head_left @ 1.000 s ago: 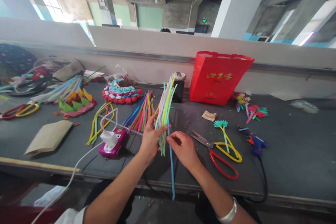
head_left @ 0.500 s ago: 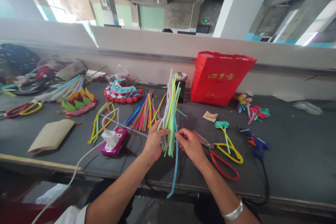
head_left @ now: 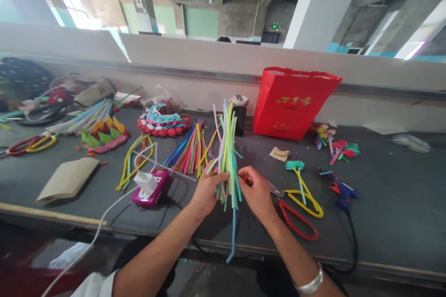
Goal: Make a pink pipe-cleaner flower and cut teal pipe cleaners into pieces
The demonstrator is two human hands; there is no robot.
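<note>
My left hand [head_left: 206, 189] grips an upright bundle of coloured pipe cleaners [head_left: 227, 148] above the dark table [head_left: 383, 204]. My right hand [head_left: 256, 190] is closed in a pinch at the bundle's right side, on one of its strands. A light blue pipe cleaner [head_left: 232, 232] hangs down from the bundle past the table's front edge. Just right of my right hand lie red-handled scissors [head_left: 296, 220] and a yellow loop with a teal flower [head_left: 299, 181].
A second pile of pipe cleaners [head_left: 190, 148] lies behind the bundle. A magenta device with a white plug and cord [head_left: 151, 188], a blue glue gun [head_left: 339, 189], a red bag [head_left: 292, 102], a black cup [head_left: 239, 118], a round craft piece [head_left: 162, 123] and a brown envelope [head_left: 68, 178] surround the hands.
The bundle has shifted right and stands more upright. The blue strand has slid up and now curls at its lower end. My right hand has moved up against the bundle.
</note>
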